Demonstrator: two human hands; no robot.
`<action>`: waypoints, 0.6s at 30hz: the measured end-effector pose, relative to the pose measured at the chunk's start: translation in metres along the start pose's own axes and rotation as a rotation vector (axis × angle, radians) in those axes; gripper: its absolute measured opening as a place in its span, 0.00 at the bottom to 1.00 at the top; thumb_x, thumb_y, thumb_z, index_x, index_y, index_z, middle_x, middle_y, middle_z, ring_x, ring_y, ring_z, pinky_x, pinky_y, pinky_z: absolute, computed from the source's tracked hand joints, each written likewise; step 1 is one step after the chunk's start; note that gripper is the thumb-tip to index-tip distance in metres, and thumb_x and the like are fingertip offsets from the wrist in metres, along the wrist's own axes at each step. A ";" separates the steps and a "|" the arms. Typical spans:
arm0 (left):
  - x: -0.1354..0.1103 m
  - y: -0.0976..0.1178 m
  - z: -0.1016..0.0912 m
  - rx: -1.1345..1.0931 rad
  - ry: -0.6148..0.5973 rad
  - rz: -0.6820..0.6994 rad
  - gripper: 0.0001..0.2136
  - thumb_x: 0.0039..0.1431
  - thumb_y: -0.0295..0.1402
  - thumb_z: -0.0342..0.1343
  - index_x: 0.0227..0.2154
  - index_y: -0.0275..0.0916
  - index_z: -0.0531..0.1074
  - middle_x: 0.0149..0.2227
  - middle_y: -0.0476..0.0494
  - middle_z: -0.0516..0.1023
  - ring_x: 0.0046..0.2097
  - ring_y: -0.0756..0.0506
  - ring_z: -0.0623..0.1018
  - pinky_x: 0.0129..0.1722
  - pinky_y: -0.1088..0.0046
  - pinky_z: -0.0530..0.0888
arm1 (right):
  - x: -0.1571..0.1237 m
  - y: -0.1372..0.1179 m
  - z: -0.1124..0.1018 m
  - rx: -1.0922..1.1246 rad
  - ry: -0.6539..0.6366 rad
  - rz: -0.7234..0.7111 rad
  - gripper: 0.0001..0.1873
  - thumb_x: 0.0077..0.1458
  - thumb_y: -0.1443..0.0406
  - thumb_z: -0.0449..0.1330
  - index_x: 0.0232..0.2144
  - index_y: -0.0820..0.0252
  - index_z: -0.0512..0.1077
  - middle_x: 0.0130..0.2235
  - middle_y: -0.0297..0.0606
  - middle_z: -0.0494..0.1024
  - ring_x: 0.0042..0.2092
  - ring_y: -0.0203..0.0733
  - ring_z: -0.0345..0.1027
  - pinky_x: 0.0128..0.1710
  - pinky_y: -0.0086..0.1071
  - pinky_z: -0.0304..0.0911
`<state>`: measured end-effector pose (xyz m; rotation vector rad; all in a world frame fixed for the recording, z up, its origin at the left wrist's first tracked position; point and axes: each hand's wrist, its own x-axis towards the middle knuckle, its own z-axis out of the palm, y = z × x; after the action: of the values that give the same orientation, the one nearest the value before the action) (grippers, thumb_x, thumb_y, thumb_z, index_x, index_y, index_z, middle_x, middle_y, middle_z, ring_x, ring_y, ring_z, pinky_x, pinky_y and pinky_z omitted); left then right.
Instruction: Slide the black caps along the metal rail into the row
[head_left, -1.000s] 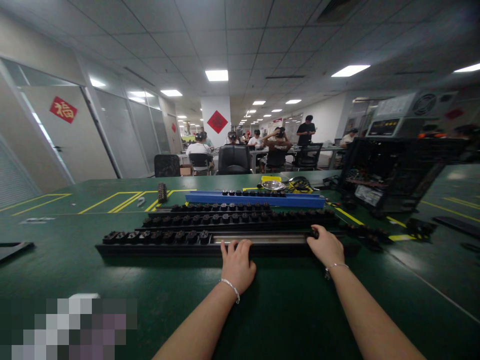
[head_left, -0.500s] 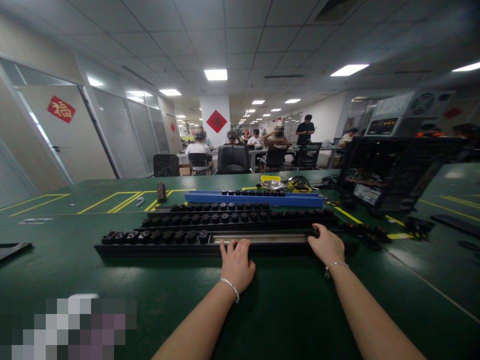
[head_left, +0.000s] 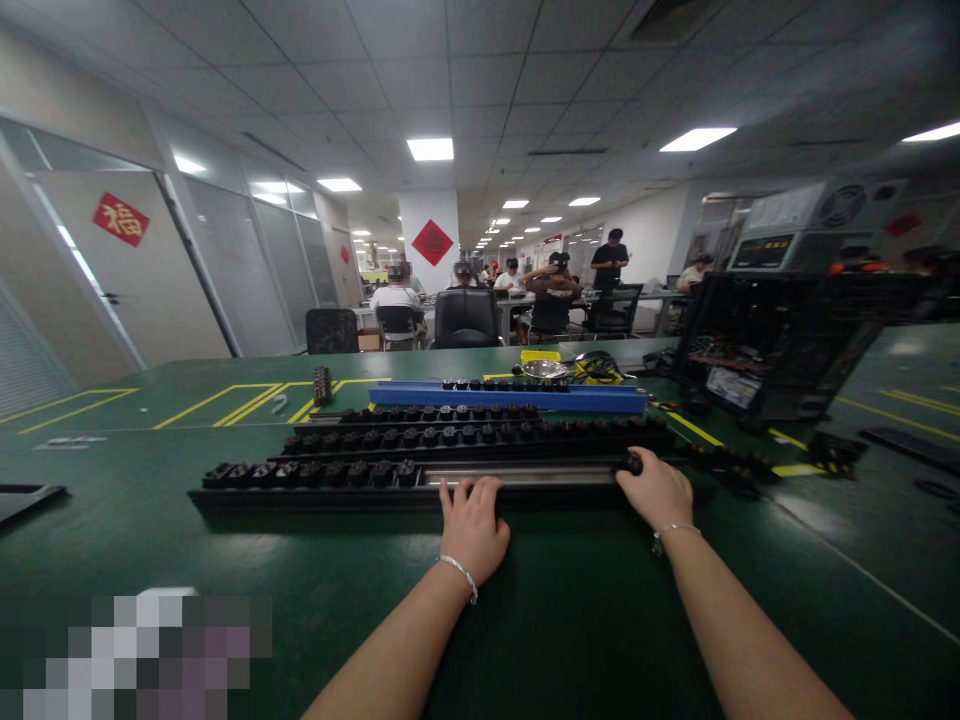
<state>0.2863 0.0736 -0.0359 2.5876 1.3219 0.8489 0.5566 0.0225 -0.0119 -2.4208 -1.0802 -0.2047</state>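
Observation:
A long black rail (head_left: 315, 500) lies crosswise in front of me, with a bare metal strip (head_left: 525, 476) along its right half. Several black round parts (head_left: 358, 474) sit in a row on its left half. My left hand (head_left: 474, 525) grips the front edge of the rail near its middle, fingertips over the edge. Toward the right end, my right hand (head_left: 658, 490) pinches a small black round part (head_left: 634, 461) on the rail, its thumb and fingers partly hiding it.
Behind lie more black rails with parts (head_left: 450, 437) and a blue rail (head_left: 510, 397). A metal bowl (head_left: 545, 369) stands near a yellow tray (head_left: 540, 356). At right are an open computer case (head_left: 757, 350) and loose black parts (head_left: 836, 452). People sit beyond the green table (head_left: 225, 560).
My right hand has shifted very slightly to the right. The left hand and the rail look practically the same.

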 end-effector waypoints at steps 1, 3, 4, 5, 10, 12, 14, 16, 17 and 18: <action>0.000 0.000 0.000 0.000 0.003 0.001 0.22 0.48 0.28 0.50 0.49 0.46 0.64 0.51 0.51 0.71 0.54 0.41 0.63 0.62 0.47 0.40 | 0.000 0.000 0.000 0.002 -0.004 0.002 0.26 0.47 0.61 0.49 0.50 0.60 0.67 0.47 0.45 0.74 0.51 0.49 0.65 0.51 0.42 0.55; 0.000 0.000 0.001 0.000 0.009 0.003 0.22 0.48 0.28 0.50 0.48 0.47 0.64 0.51 0.51 0.71 0.54 0.41 0.63 0.62 0.47 0.40 | 0.001 0.001 0.000 0.006 -0.012 0.006 0.26 0.47 0.61 0.49 0.50 0.60 0.67 0.47 0.45 0.75 0.50 0.49 0.65 0.51 0.42 0.55; 0.000 -0.001 0.001 0.000 0.011 0.004 0.22 0.48 0.28 0.50 0.49 0.47 0.64 0.51 0.51 0.71 0.54 0.41 0.63 0.62 0.47 0.40 | 0.002 0.001 0.000 0.007 -0.015 0.007 0.26 0.47 0.61 0.49 0.49 0.60 0.67 0.47 0.45 0.75 0.50 0.49 0.65 0.51 0.42 0.55; 0.000 -0.001 0.001 0.000 0.012 0.006 0.22 0.48 0.28 0.50 0.49 0.47 0.63 0.51 0.51 0.71 0.54 0.41 0.63 0.62 0.47 0.40 | 0.002 0.002 0.000 0.007 -0.017 0.008 0.26 0.47 0.62 0.50 0.49 0.60 0.67 0.46 0.45 0.75 0.50 0.50 0.65 0.51 0.42 0.56; 0.000 -0.001 0.001 0.001 0.008 0.003 0.22 0.48 0.28 0.50 0.49 0.47 0.64 0.51 0.51 0.71 0.55 0.41 0.62 0.62 0.46 0.39 | 0.004 0.004 0.001 0.008 -0.038 0.013 0.25 0.47 0.62 0.49 0.49 0.60 0.67 0.46 0.45 0.75 0.50 0.50 0.66 0.50 0.42 0.56; 0.000 -0.001 0.001 0.005 0.002 0.001 0.22 0.48 0.28 0.50 0.49 0.47 0.63 0.51 0.51 0.71 0.55 0.41 0.63 0.62 0.46 0.39 | 0.005 0.004 0.000 0.014 -0.054 0.023 0.26 0.48 0.62 0.49 0.50 0.60 0.67 0.46 0.45 0.75 0.50 0.49 0.66 0.50 0.41 0.57; 0.000 0.000 0.000 0.015 -0.008 -0.004 0.23 0.48 0.28 0.51 0.49 0.47 0.63 0.52 0.50 0.71 0.55 0.41 0.63 0.62 0.46 0.40 | 0.005 0.005 0.000 0.014 -0.065 0.033 0.26 0.48 0.61 0.48 0.50 0.59 0.67 0.46 0.45 0.74 0.50 0.50 0.65 0.50 0.42 0.57; 0.000 0.000 -0.001 0.029 -0.016 -0.009 0.23 0.48 0.28 0.51 0.50 0.46 0.63 0.52 0.49 0.71 0.55 0.41 0.63 0.62 0.46 0.40 | 0.006 0.006 -0.001 0.006 -0.070 0.033 0.26 0.48 0.61 0.48 0.50 0.58 0.66 0.47 0.45 0.74 0.51 0.50 0.64 0.49 0.43 0.57; 0.000 0.000 -0.001 0.033 -0.016 -0.010 0.22 0.48 0.28 0.51 0.50 0.46 0.63 0.52 0.49 0.71 0.55 0.41 0.63 0.62 0.47 0.40 | 0.006 0.006 -0.002 0.000 -0.073 0.029 0.26 0.48 0.60 0.48 0.51 0.58 0.66 0.47 0.45 0.74 0.51 0.51 0.64 0.49 0.43 0.58; 0.000 0.000 -0.001 0.033 -0.012 -0.008 0.22 0.48 0.28 0.51 0.49 0.46 0.63 0.52 0.49 0.71 0.55 0.41 0.63 0.62 0.47 0.40 | 0.007 0.007 -0.002 -0.006 -0.076 0.022 0.27 0.48 0.60 0.49 0.51 0.57 0.66 0.48 0.45 0.73 0.51 0.51 0.64 0.48 0.44 0.58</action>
<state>0.2863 0.0737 -0.0352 2.6056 1.3536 0.8152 0.5669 0.0219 -0.0102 -2.4624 -1.0869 -0.1100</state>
